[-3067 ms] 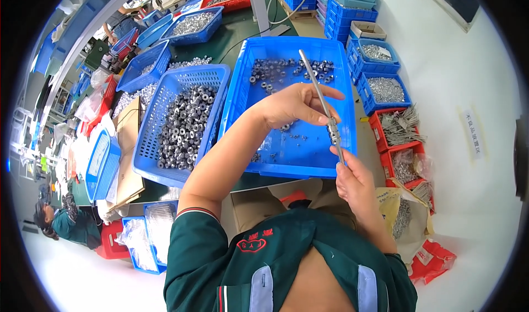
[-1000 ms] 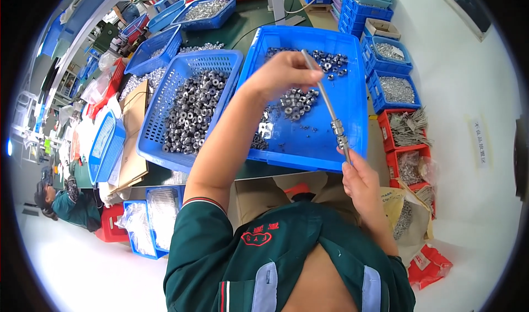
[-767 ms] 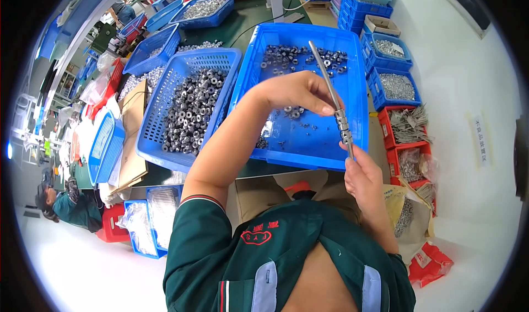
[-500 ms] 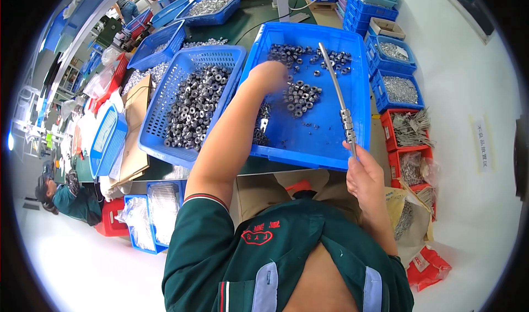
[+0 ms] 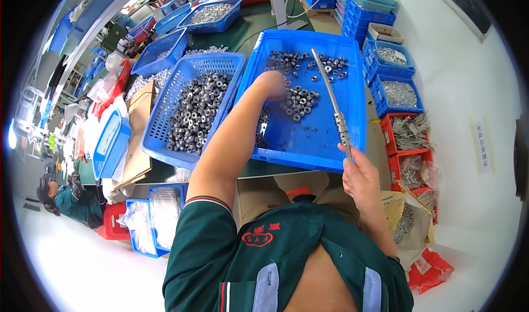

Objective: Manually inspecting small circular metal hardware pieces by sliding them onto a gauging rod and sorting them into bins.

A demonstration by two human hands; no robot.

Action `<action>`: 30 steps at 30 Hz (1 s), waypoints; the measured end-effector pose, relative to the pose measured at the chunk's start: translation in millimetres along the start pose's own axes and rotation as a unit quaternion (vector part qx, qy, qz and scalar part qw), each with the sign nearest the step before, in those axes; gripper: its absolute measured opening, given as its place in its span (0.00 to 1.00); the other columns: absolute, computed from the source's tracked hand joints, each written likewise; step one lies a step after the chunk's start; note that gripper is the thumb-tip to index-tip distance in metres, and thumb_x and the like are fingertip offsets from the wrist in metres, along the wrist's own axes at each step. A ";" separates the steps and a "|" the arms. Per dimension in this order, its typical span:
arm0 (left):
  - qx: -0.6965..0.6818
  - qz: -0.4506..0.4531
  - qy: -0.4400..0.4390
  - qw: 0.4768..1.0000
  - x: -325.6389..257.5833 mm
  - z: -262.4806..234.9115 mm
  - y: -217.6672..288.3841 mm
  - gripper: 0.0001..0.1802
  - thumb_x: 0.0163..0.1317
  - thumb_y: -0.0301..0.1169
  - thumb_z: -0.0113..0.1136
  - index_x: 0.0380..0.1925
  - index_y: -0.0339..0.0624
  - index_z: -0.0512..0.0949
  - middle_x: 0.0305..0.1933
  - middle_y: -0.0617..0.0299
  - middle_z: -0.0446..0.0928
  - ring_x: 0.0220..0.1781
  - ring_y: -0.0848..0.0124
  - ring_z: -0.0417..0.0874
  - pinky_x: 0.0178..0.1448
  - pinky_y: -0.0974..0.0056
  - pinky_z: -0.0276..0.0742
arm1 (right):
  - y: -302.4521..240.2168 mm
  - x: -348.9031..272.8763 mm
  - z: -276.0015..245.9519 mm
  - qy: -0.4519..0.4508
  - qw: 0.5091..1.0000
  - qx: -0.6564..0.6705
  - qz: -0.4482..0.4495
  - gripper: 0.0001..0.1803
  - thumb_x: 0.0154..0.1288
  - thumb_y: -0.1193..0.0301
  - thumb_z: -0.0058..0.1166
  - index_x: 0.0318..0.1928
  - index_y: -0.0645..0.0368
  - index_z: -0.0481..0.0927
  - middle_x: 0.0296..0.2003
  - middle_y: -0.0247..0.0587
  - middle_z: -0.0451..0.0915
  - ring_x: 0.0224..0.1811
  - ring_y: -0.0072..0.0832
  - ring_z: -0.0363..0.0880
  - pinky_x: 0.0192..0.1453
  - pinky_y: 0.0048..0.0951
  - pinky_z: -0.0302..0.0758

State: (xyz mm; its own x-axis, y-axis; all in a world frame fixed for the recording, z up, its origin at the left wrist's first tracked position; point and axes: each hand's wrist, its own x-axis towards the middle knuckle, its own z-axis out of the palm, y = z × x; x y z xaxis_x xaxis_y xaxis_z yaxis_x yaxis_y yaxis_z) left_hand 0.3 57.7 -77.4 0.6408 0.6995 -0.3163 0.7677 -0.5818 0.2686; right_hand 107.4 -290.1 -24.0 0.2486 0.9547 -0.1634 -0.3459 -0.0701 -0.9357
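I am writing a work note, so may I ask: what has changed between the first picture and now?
The left hand has come away from the metal rod and moved left, over the loose metal rings in the blue tray; this hand is blurred. The right hand still grips the rod's lower end, with rings around the rod.

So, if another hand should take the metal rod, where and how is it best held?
Probably by the bare upper part of the rod, pinched from the person's left. The right hand holds its lower end, and metal rings sit just above those fingers. The upper part is slim, straight and uncovered, leaning left, and the left hand is apart from it.
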 end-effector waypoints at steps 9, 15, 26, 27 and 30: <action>0.069 0.035 -0.079 0.994 -5.2 -1.2 15.6 0.13 0.44 0.26 0.58 0.32 0.45 0.84 0.21 0.56 0.79 0.21 0.67 0.81 0.28 0.62 0.78 | -1.0 0.8 -1.5 0.020 1.000 -0.020 -0.003 0.20 0.69 0.72 0.42 0.60 0.61 0.67 0.17 0.21 0.58 0.15 0.07 0.52 0.17 0.12 0.51; 0.068 -0.016 -0.044 0.997 -13.9 -2.7 18.4 0.09 0.49 0.31 0.58 0.30 0.40 0.83 0.25 0.54 0.81 0.27 0.62 0.83 0.35 0.59 0.79 | -0.8 0.5 -0.8 0.006 1.000 -0.014 -0.001 0.19 0.70 0.72 0.42 0.60 0.60 0.67 0.20 0.21 0.59 0.17 0.07 0.52 0.18 0.12 0.50; -0.113 -0.025 0.168 0.979 -36.1 -35.5 19.4 0.13 0.52 0.33 0.60 0.37 0.40 0.81 0.40 0.52 0.81 0.44 0.58 0.82 0.47 0.57 0.78 | -0.3 0.8 -2.0 -0.008 1.000 -0.017 0.002 0.19 0.70 0.73 0.42 0.60 0.60 0.67 0.19 0.21 0.59 0.17 0.07 0.53 0.18 0.12 0.51; -0.323 0.009 0.144 0.935 -36.3 -35.6 13.4 0.14 0.54 0.32 0.61 0.41 0.39 0.79 0.38 0.54 0.81 0.40 0.62 0.83 0.44 0.60 0.79 | -0.3 0.8 -1.8 -0.010 1.000 -0.023 0.007 0.19 0.70 0.73 0.42 0.60 0.60 0.67 0.19 0.21 0.59 0.17 0.07 0.53 0.18 0.12 0.51; -0.727 0.098 -0.025 0.679 -48.4 -50.2 25.6 0.17 0.62 0.32 0.57 0.49 0.39 0.73 0.40 0.55 0.79 0.35 0.67 0.82 0.40 0.65 0.79 | -1.2 1.2 -4.2 -0.008 1.000 -0.027 0.012 0.19 0.70 0.73 0.42 0.59 0.60 0.67 0.19 0.21 0.60 0.17 0.07 0.53 0.18 0.12 0.51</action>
State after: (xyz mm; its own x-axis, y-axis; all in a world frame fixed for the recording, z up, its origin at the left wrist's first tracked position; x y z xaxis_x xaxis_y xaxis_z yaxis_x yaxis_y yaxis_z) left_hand -11.3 29.7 -9.5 0.7571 0.6320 -0.1655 -0.1250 0.3887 0.9128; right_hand 111.9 -290.1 -24.3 0.2271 0.9568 -0.1816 -0.3018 -0.1081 -0.9472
